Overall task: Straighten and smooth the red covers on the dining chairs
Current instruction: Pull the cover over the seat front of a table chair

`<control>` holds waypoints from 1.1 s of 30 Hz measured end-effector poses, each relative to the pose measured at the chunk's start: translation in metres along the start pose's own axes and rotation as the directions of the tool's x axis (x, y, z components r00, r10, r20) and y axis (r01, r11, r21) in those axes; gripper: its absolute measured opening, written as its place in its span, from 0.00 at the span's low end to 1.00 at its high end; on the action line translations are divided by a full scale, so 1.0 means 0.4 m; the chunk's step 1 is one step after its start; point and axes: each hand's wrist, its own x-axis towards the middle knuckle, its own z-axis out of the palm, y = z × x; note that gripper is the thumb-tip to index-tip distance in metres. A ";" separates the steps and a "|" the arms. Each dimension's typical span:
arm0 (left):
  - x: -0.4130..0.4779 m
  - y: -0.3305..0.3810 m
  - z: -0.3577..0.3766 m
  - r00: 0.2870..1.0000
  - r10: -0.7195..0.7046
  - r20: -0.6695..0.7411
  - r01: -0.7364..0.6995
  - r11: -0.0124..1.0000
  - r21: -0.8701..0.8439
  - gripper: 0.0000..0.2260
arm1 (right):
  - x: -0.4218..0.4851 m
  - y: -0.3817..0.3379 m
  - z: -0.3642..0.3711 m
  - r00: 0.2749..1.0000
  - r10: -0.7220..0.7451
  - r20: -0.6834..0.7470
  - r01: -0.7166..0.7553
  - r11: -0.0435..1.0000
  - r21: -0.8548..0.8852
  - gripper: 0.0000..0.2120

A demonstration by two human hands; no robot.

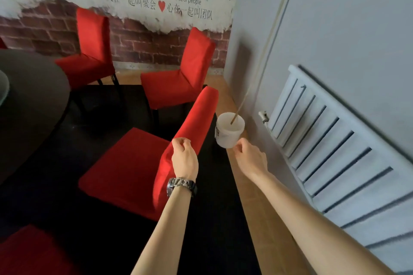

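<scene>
Left hand [184,156] seen at near end of backrest of nearest red cover [192,118], fingers curled; pinch on fabric cannot be told. Right hand [250,157] loosely curled, empty, just right of backrest, near white bucket [229,130]. Backrest top edge runs away from hands, up-right; seat faces left toward tabletop [33,96]. Left hand judged nearer.

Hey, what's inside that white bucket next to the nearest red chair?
A thin stick stands tilted in the white bucket, its top leaning out to the right. The inside looks pale. Whether it holds liquid cannot be told.
</scene>
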 end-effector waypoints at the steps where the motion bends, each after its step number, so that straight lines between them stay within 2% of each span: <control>1: 0.023 0.002 0.013 1.000 0.014 -0.002 -0.014 1.000 0.010 0.08 | 0.027 0.004 0.006 1.000 -0.006 0.006 0.006 1.000 0.004 0.08; 10: 0.184 0.024 0.158 0.994 0.047 -0.094 -0.034 0.991 0.132 0.08 | 0.330 0.009 0.014 0.991 -0.126 0.034 0.126 0.992 0.016 0.09; 14: 0.252 0.027 0.200 0.951 0.148 -0.271 -0.059 0.948 0.313 0.06 | 0.484 -0.008 0.024 0.961 -0.249 0.121 0.251 0.968 -0.003 0.08; 17: 0.291 0.031 0.226 0.885 0.199 -0.420 0.032 0.875 0.483 0.06 | 0.580 -0.027 0.023 0.900 -0.389 0.197 0.400 0.916 -0.020 0.07; 19: 0.305 0.012 0.246 0.855 0.222 -0.468 0.152 0.756 0.637 0.08 | 0.634 -0.030 0.024 0.835 -0.502 0.224 0.528 0.846 -0.075 0.12; 20: 0.310 -0.002 0.255 0.847 0.256 -0.467 0.191 0.673 0.715 0.10 | 0.662 -0.030 0.029 0.777 -0.586 0.229 0.620 0.776 -0.115 0.17; 21: 0.316 -0.012 0.263 0.842 0.293 -0.454 0.210 0.597 0.774 0.13 | 0.687 -0.032 0.033 0.693 -0.671 0.264 0.716 0.683 -0.142 0.23; 23: 0.323 -0.019 0.268 0.865 0.294 -0.407 0.219 0.507 0.834 0.20 | 0.731 -0.035 0.046 0.472 -0.772 0.425 0.878 0.456 -0.145 0.37; 24: 0.322 -0.020 0.265 0.892 0.259 -0.370 0.212 0.482 0.850 0.26 | 0.747 -0.038 0.060 0.381 -0.769 0.513 0.922 0.360 -0.145 0.43; 25: 0.318 -0.021 0.258 0.922 0.218 -0.320 0.194 0.456 0.869 0.32 | 0.758 -0.039 0.077 0.322 -0.747 0.582 0.945 0.290 -0.150 0.48; 27: 0.310 -0.025 0.240 0.966 0.164 -0.201 0.120 0.401 0.908 0.41 | 0.777 -0.041 0.113 0.255 -0.719 0.646 0.967 0.202 -0.156 0.54; 30: 0.312 -0.041 0.210 0.995 0.079 -0.067 0.037 0.333 0.942 0.47 | 0.821 -0.050 0.146 0.183 -0.763 0.620 0.981 0.100 -0.166 0.51; 31: 0.317 -0.043 0.206 0.996 0.067 -0.059 0.034 0.330 0.944 0.47 | 0.841 -0.049 0.150 0.169 -0.781 0.601 0.981 0.077 -0.177 0.50; 33: 0.324 -0.040 0.198 0.995 0.061 -0.073 0.051 0.312 0.949 0.47 | 0.872 -0.054 0.152 0.191 -0.790 0.583 0.975 0.082 -0.208 0.51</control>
